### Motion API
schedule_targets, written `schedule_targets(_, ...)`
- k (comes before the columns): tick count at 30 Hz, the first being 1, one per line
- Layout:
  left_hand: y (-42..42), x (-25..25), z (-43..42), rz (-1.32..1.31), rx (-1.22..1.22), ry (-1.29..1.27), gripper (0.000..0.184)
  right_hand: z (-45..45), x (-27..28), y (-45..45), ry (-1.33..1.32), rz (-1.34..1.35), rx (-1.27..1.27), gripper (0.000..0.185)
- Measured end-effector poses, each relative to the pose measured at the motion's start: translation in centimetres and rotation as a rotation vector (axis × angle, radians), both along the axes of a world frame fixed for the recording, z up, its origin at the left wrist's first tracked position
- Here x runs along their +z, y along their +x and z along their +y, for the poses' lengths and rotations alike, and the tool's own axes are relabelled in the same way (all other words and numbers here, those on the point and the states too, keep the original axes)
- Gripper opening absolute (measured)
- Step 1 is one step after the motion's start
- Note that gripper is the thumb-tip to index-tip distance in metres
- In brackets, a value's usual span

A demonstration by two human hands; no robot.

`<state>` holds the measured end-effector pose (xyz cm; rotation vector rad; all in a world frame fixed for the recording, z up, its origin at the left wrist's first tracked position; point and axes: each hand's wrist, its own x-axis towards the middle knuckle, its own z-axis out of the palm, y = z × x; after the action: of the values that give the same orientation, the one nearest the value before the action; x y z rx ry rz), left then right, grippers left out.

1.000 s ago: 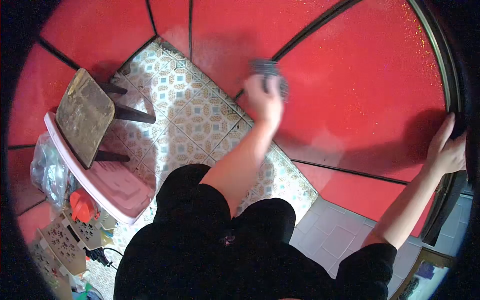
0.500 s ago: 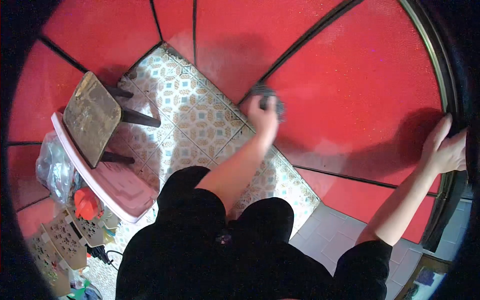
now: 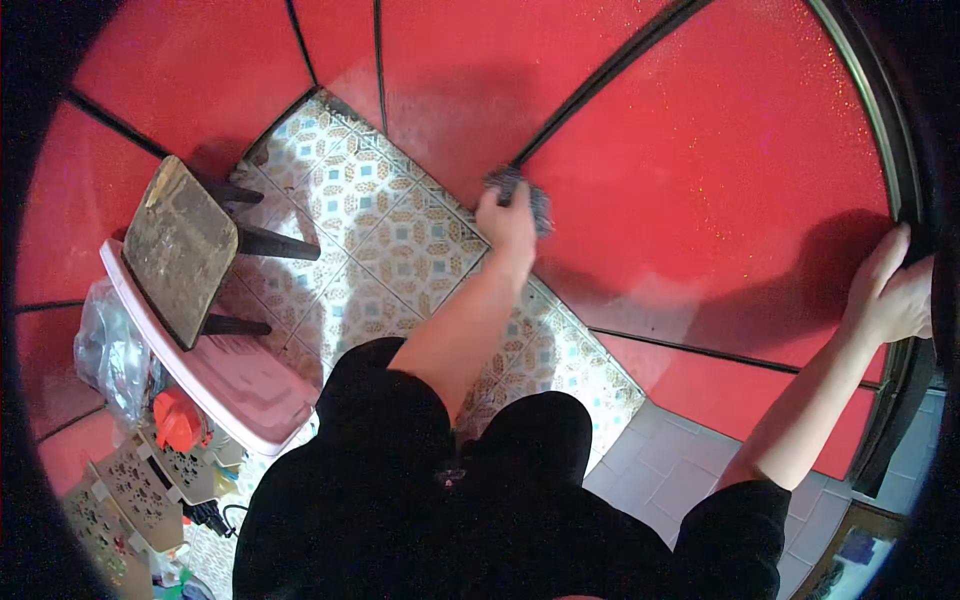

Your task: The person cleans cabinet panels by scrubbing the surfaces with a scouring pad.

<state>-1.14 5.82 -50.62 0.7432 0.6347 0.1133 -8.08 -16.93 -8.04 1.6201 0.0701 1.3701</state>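
My left hand (image 3: 508, 222) is closed around a dark grey, rough-textured cloth (image 3: 540, 208). It presses the cloth against the glossy red wall panel (image 3: 690, 190), low down where a black seam meets the patterned tile floor (image 3: 400, 235). Far to the right, my right hand (image 3: 893, 298) grips the dark frame (image 3: 907, 190) at the panel's edge, its thumb lying on the near side. The ends of its fingers are hidden behind the edge.
A worn wooden stool (image 3: 180, 250) stands at the left against a pink plastic lid (image 3: 215, 365). Behind these are a clear plastic bag (image 3: 112, 350), a red container (image 3: 178, 420) and perforated beige baskets (image 3: 140, 485). Grey tiles (image 3: 660, 465) lie lower right; a framed mat (image 3: 850, 560) sits beyond.
My left hand has shifted slightly left along the lower part of the red panel with the cloth. My right hand keeps its hold on the frame. The view has moved a little.
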Motion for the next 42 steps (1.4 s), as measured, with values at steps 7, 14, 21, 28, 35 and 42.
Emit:
schedule_targets(7, -0.6, 1.9, 1.3, 0.016, -0.069, -0.113, 0.020, 0.3, -0.4, 0.0, 0.039, 0.029, 0.010, 0.053)
schedule_targets(14, 0.1, 5.6, 0.4, -0.164, 0.082, 0.577, 0.022, 0.5, -0.4, 0.0, -0.024, 0.016, 0.043, 0.049)
schedule_targets(21, 0.2, -11.1, -2.9, 0.223, 0.116, 0.521, 0.019, -1.6, -0.2, 0.1, 0.031, 0.076, 0.056, 0.049)
schedule_targets(28, -1.8, -13.0, -2.7, 0.483, -0.174, 0.209, 0.023, 4.4, -2.1, -0.3, 0.037, 0.158, 0.232, 0.068)
schedule_targets(35, -1.1, -15.5, -6.6, 0.330, 0.123, 0.056, 0.029, 5.8, -2.2, -0.2, 0.067, 0.206, 0.289, 0.083)
schedule_targets(42, -2.6, -12.5, -4.3, 0.027, 0.218, 1.118, 0.035, 6.5, -2.8, -0.2, 0.105, 0.203, 0.280, 0.085)
